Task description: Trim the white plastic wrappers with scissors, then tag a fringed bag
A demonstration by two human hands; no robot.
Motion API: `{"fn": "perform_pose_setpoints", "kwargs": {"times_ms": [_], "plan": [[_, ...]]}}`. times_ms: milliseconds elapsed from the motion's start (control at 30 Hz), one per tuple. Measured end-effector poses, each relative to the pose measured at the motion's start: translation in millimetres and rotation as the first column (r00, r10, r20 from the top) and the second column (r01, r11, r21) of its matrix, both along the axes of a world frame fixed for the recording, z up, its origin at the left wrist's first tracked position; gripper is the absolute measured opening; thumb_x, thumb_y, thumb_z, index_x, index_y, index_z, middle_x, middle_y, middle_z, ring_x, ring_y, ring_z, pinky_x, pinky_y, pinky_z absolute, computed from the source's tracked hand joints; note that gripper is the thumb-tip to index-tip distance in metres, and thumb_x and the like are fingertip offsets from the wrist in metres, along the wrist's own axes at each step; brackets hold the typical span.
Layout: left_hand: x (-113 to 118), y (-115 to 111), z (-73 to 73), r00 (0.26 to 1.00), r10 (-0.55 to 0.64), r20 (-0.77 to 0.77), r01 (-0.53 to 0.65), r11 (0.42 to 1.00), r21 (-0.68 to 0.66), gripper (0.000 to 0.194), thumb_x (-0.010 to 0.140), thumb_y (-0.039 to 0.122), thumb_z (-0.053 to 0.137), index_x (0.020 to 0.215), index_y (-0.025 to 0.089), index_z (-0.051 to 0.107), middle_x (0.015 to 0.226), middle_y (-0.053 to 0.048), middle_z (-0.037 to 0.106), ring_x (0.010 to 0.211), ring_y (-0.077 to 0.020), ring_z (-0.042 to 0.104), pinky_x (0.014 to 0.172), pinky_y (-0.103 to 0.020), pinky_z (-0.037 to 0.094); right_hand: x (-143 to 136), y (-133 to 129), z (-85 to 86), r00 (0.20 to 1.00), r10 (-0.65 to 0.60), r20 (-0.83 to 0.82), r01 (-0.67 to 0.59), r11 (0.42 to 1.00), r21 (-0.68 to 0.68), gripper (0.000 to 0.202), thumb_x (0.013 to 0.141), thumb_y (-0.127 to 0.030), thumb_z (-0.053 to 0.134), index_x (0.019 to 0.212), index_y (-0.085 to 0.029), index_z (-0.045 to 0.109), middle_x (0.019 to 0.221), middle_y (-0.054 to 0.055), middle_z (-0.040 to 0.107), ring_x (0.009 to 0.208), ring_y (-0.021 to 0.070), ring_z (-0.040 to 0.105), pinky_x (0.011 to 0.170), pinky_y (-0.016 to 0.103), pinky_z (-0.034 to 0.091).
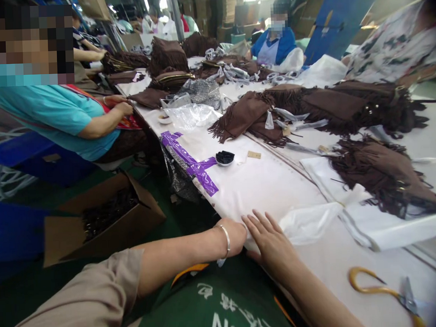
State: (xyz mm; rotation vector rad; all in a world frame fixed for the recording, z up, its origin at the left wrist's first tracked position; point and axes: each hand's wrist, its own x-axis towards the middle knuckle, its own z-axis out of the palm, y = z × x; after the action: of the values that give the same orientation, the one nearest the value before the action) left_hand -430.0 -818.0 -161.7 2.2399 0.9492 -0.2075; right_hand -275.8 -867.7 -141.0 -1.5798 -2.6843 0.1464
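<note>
At the table's near edge my left hand [233,237], with a silver bangle at the wrist, is curled closed; what its fingers hold, if anything, is hidden. Right beside it, my right hand [273,243] lies flat on the white tabletop [276,180] with fingers stretched out. A crumpled clear plastic bag [309,223] is just beyond my right fingers. Further up stands a small white dish of black pieces [225,157], near a tan paper tag [254,154]. Scissors with yellow handles [365,289] lie open at the lower right.
Brown fringed bags [245,115] are piled across the table, with another fringed bag [386,172] to the right. Purple tape [189,162] runs along the left edge. An open cardboard box [144,204] sits on the floor. A person in turquoise [55,121] sits at left; others work further back.
</note>
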Motion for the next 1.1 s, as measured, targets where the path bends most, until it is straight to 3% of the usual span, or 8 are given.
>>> {"fn": "perform_pose_setpoints", "kwargs": {"times_ms": [200,333,400,500,600,767,933,1100], "plan": [[-5.8,-18.6,-11.7,0.999,0.0,-0.049,0.014,0.958,0.287,0.025,0.08,0.01,0.043,0.096,0.005,0.061,0.085,-0.018,0.064,0.081,-0.0296,0.063,0.074,-0.042,0.045,-3.9,4.8,-47.2,0.991,-0.132,-0.02,0.132,0.991,-0.038,0.033,0.083,-0.009,0.05,0.114,-0.018,0.056,0.097,0.006,0.065,0.093,0.0218,0.057,0.091,0.037,0.039],[-34.8,-19.8,-19.3,0.984,0.126,0.127,-0.105,0.981,-0.161,0.054,0.074,0.03,0.062,0.121,0.01,0.047,0.102,-0.014,0.063,0.089,-0.0268,0.061,0.078,-0.036,0.045,-0.6,-12.8,-63.9,0.974,-0.205,-0.095,0.21,0.977,0.043,0.032,0.083,-0.012,0.053,0.115,-0.017,0.053,0.104,0.008,0.061,0.098,0.0255,0.051,0.088,0.038,0.039],[-53.4,-13.6,-24.2,0.956,0.168,0.242,-0.022,0.861,-0.509,0.068,0.071,0.048,0.066,0.127,0.016,0.044,0.11,-0.011,0.061,0.095,-0.0239,0.058,0.08,-0.031,0.045,-0.7,-17.2,-68.7,0.971,-0.207,-0.122,0.215,0.975,0.058,0.031,0.084,-0.014,0.054,0.115,-0.017,0.052,0.103,0.008,0.06,0.099,0.0255,0.05,0.09,0.039,0.037],[-68.5,-1.5,-38.1,0.879,0.362,0.31,0.082,0.526,-0.847,0.066,0.075,0.069,0.049,0.111,0.014,0.056,0.104,-0.009,0.063,0.092,-0.0207,0.058,0.079,-0.029,0.044,0.2,-18.3,-73.2,0.973,-0.186,-0.139,0.197,0.978,0.065,0.03,0.084,-0.015,0.055,0.114,-0.017,0.052,0.103,0.008,0.059,0.099,0.0249,0.048,0.092,0.039,0.036],[-58.5,8.0,-57.2,0.827,0.528,0.194,0.045,0.282,-0.959,0.066,0.075,0.073,0.043,0.093,0.012,0.061,0.089,-0.009,0.066,0.082,-0.0196,0.061,0.075,-0.03,0.046,1.1,-17.5,-75.9,0.976,-0.165,-0.144,0.177,0.981,0.079,0.029,0.084,-0.015,0.053,0.113,-0.016,0.052,0.103,0.008,0.059,0.099,0.0245,0.048,0.091,0.039,0.036],[-20.7,17.4,-73.0,0.92,0.3,0.252,0.261,0.008,-0.965,0.066,0.075,0.073,0.043,0.084,0.01,0.063,0.083,-0.013,0.069,0.077,-0.0253,0.065,0.072,-0.04,0.051,-1.5,-18.2,-76.2,0.982,-0.137,-0.133,0.152,0.981,0.117,0.025,0.086,-0.018,0.05,0.111,-0.015,0.054,0.101,0.009,0.059,0.099,0.0245,0.048,0.092,0.04,0.037],[-13.5,17.9,-65.7,0.936,0.26,0.235,0.261,-0.07,-0.963,0.04,0.076,0.049,0.063,0.087,0.01,0.064,0.08,-0.012,0.07,0.071,-0.025,0.067,0.069,-0.043,0.053,-2.6,-18.3,-72.1,0.984,-0.111,-0.138,0.122,0.99,0.076,0.028,0.087,-0.021,0.048,0.115,-0.018,0.054,0.103,0.008,0.06,0.103,0.0239,0.048,0.1,0.04,0.033],[-17.9,12.5,-65.3,0.924,0.322,0.205,0.233,-0.05,-0.971,0.03,0.076,0.037,0.067,0.089,0.01,0.064,0.069,-0.009,0.069,0.062,-0.023,0.066,0.063,-0.039,0.054,-3.3,-16.0,-73.6,0.989,-0.058,-0.139,0.067,0.996,0.057,0.035,0.087,-0.021,0.048,0.121,-0.02,0.052,0.106,0.007,0.06,0.105,0.0241,0.049,0.107,0.043,0.027]]}}
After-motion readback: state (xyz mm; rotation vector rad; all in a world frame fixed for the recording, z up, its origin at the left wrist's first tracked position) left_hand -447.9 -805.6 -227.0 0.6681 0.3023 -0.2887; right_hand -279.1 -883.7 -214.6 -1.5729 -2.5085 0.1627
